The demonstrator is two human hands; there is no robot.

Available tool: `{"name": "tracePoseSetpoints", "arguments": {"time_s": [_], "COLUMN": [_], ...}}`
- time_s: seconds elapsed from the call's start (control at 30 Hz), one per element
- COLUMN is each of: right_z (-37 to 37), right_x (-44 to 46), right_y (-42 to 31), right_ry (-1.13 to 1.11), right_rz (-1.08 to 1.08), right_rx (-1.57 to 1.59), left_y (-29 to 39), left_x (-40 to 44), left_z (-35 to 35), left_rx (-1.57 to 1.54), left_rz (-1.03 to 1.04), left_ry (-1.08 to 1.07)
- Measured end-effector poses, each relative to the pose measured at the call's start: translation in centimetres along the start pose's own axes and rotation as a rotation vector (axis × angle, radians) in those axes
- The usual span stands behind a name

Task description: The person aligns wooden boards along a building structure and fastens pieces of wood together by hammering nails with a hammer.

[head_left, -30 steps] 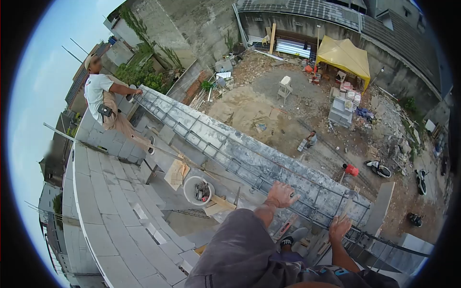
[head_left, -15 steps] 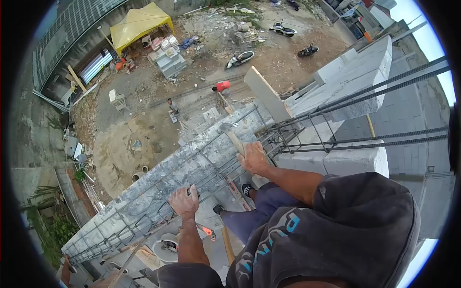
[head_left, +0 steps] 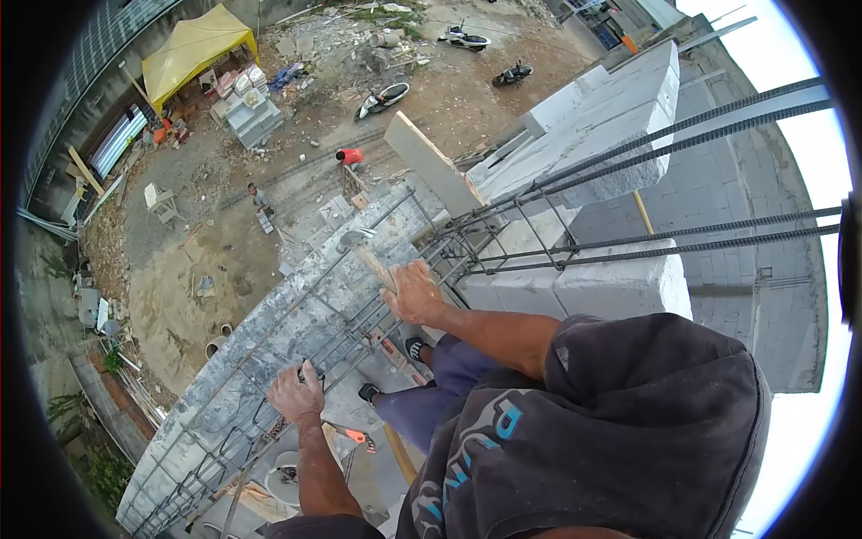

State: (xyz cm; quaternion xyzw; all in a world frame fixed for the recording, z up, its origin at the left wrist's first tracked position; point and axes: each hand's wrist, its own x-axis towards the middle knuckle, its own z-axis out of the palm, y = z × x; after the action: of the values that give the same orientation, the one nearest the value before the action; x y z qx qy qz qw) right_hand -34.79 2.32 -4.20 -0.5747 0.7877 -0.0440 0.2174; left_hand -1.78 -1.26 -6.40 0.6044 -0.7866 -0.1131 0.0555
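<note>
Seen from the wearer's head, high on a building site, two bare hands work apart from each other over a frame of thin steel bars [head_left: 346, 319], which runs from the lower left to the centre along a long grey ledge [head_left: 296, 301]. Near the centre, the right hand [head_left: 415, 292] is wrapped around the wooden handle of a hammer [head_left: 375, 267]; the hammer's metal head points up and left, over the ledge. At lower left of centre, the left hand [head_left: 296, 393] is curled by the bars, with something small and dark at its fingers; whether it grips that or a bar, I cannot tell.

Below the hands are two sandalled feet, a saw with an orange handle [head_left: 356, 436] and a white bucket [head_left: 285, 476]. Thick ribbed rods [head_left: 682, 247] stretch to the right edge, past white blocks [head_left: 620, 283].

At upper left, far below, are a person in red [head_left: 350, 157], another person [head_left: 260, 198] and a yellow canopy [head_left: 197, 49]. As a judgement, good handling calls for a firm grip on the hammer, since a drop could endanger those below, with the left hand kept out of its swing and the feet planted squarely.
</note>
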Motion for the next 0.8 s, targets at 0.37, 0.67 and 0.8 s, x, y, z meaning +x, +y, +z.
{"name": "tracePoseSetpoints", "arguments": {"time_s": [0.37, 0.67, 0.8], "right_z": [-5.0, -11.3, -14.6], "right_x": [7.1, 22.3, 22.8], "right_y": [-0.5, 8.0, 8.3], "right_ry": [-0.145, -0.019, 0.078], "right_rz": [0.075, -0.029, 0.103], "right_rx": [0.09, -0.518, -0.598], "left_y": [-0.1, 0.1, 0.1], "left_x": [0.1, 0.2, 0.2], "left_z": [0.5, -0.4, -0.4], "left_rx": [-0.025, -0.018, -0.026], "left_rz": [0.022, 0.015, 0.016], "left_ry": [0.055, -0.002, 0.008]}}
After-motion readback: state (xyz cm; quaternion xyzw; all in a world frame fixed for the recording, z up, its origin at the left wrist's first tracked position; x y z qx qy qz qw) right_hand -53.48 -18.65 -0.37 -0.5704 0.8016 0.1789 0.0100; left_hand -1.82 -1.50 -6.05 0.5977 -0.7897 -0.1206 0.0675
